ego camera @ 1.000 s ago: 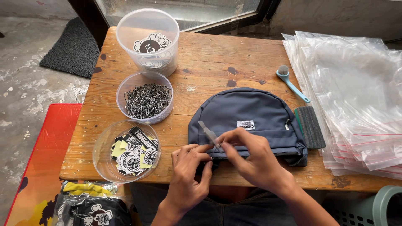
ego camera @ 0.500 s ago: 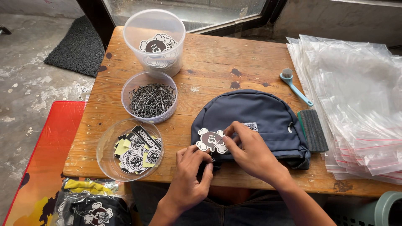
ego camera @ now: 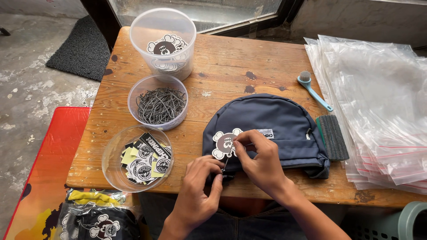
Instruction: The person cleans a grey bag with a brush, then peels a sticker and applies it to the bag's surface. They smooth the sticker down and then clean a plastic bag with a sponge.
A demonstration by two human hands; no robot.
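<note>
Head view: the right hand [ego camera: 262, 164] pinches a flower-shaped tag with a dark face [ego camera: 224, 143] between thumb and forefinger, holding it against the front of the navy backpack [ego camera: 271, 129], which lies flat on the wooden table [ego camera: 231, 66] near its front edge. The left hand [ego camera: 200, 186] has its fingertips pressed together at the bag's lower edge, pinching what looks like a thin ball chain [ego camera: 226, 163] that runs up to the tag; whether the chain is closed cannot be told.

Risks, as judged from this frame:
- Chain slips from the left pinch: the link is thin and the grip is at the fingertips only, so the tag could drop free
- Bag slides off: it sits close to the table's front edge (both hands pull toward the body)
- Nearby containers disturbed: the shallow dish of stickers [ego camera: 138, 159] sits just beside the left forearm and overhangs nothing, but an elbow sweep could push it; the tub of ball chains [ego camera: 160, 106] stands further back, less exposed
</note>
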